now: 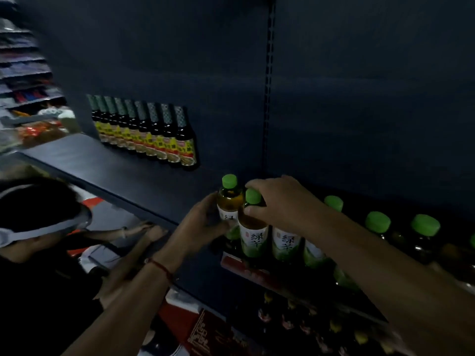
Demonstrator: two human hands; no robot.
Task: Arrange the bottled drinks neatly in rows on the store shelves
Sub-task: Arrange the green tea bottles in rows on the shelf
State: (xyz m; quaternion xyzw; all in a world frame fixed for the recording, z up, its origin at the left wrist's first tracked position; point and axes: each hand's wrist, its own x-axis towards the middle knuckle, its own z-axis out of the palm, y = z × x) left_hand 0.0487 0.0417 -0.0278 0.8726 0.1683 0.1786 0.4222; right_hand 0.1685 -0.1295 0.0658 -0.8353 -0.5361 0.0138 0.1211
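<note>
On dark shelf, round green-capped bottles, glossy labels.

Dark blue back panel, dimly lit, filling most of the view. Slotted upright strip running down the panel right of centre. Dark blue shelf board jutting out from the panel's foot, left of the strip. Row of 9 dark sauce bottles with yellow labels, standing on the board against the panel. Brighter neighbouring shelving with blurred goods, far left of the panel. Second person wearing a white headband, crouched below the board's front edge.
</note>
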